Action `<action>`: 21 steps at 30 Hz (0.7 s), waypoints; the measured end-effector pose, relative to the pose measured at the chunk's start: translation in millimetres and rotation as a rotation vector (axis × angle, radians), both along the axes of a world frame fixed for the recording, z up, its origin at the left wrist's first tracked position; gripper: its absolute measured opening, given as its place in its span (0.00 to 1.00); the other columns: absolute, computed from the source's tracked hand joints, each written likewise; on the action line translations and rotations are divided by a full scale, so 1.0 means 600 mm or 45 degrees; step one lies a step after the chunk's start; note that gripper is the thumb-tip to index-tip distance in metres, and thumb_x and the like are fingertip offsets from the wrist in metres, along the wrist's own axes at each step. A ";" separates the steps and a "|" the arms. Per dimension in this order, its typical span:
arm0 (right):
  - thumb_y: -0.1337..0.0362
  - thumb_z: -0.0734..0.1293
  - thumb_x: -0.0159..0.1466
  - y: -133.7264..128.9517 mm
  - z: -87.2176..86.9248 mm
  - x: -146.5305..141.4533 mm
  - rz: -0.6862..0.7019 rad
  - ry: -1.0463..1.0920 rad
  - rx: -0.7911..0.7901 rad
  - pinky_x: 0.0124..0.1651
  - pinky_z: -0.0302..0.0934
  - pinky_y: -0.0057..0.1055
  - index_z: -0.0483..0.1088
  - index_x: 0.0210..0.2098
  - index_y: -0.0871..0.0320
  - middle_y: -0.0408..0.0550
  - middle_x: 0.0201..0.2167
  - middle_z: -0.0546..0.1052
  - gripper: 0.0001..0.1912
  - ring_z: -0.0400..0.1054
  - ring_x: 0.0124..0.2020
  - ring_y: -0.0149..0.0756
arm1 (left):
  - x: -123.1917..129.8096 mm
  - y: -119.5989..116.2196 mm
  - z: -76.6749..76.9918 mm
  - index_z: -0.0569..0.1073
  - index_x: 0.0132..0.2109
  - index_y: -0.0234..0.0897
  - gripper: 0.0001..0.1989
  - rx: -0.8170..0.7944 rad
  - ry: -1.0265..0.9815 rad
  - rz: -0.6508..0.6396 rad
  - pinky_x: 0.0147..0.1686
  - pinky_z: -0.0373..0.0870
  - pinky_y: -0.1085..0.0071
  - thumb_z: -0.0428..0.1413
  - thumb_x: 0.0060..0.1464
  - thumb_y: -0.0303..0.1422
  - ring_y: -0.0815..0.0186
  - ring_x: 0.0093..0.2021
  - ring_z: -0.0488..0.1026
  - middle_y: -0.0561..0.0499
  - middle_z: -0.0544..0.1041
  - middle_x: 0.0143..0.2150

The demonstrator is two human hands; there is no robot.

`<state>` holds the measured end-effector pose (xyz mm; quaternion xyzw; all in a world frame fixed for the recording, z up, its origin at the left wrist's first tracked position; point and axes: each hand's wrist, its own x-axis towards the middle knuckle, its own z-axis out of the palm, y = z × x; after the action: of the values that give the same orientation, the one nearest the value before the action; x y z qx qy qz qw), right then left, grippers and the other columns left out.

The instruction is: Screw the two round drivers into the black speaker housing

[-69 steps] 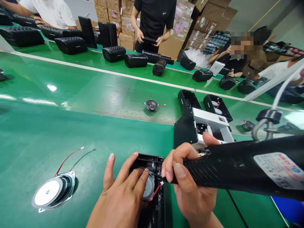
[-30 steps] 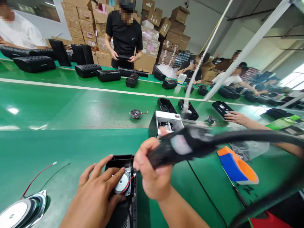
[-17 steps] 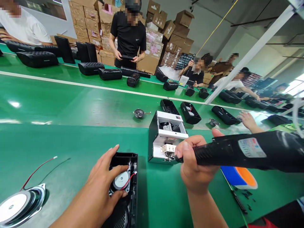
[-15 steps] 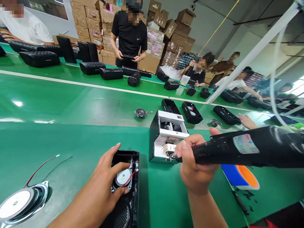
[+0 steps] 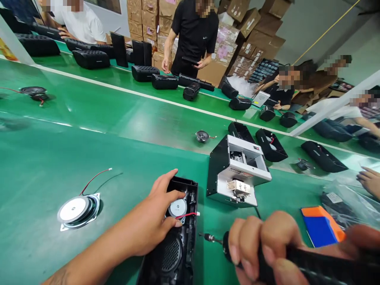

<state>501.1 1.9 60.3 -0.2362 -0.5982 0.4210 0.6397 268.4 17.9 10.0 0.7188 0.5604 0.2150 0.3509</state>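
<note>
My left hand (image 5: 154, 215) reaches over a black speaker housing (image 5: 192, 237), thumb and index finger around a small round speaker driver (image 5: 178, 207) seated in its upper part. A red wire with a white plug runs from that driver over the housing's right wall. Below it shows an empty round grille opening (image 5: 171, 255). In my right hand (image 5: 267, 245) is a black electric screwdriver (image 5: 228, 245), closed in a fist, its bit pointing left, just right of the housing. A larger loose speaker driver (image 5: 77, 211) lies to the left on the green mat, magnet up.
A silver-and-black screw feeder (image 5: 242, 174) stands beyond the housing. Blue-and-orange trays (image 5: 322, 227) and a plastic bag (image 5: 353, 202) are at right. Past the feeder, a green belt (image 5: 118, 111) carries drivers and housings. Co-workers (image 5: 194, 39) stand or sit opposite; another person's hand (image 5: 369, 180) is at right.
My right hand has brought the screwdriver away from the screw feeder, down and nearer the housing. My left hand stays around the small driver. The view has shifted left.
</note>
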 end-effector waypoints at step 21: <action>0.67 0.68 0.81 0.019 -0.086 -0.078 -0.066 0.037 -0.017 0.33 0.67 0.35 0.58 0.74 0.34 0.35 0.35 0.69 0.29 0.69 0.27 0.34 | 0.000 0.001 0.004 0.79 0.68 0.41 0.29 -0.037 -0.110 -0.033 0.81 0.59 0.38 0.63 0.61 0.20 0.44 0.87 0.45 0.41 0.44 0.89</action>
<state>454.3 13.5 8.6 -0.2498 -0.5795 0.4118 0.6574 268.2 18.6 12.4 0.7109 0.5383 0.2330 0.3880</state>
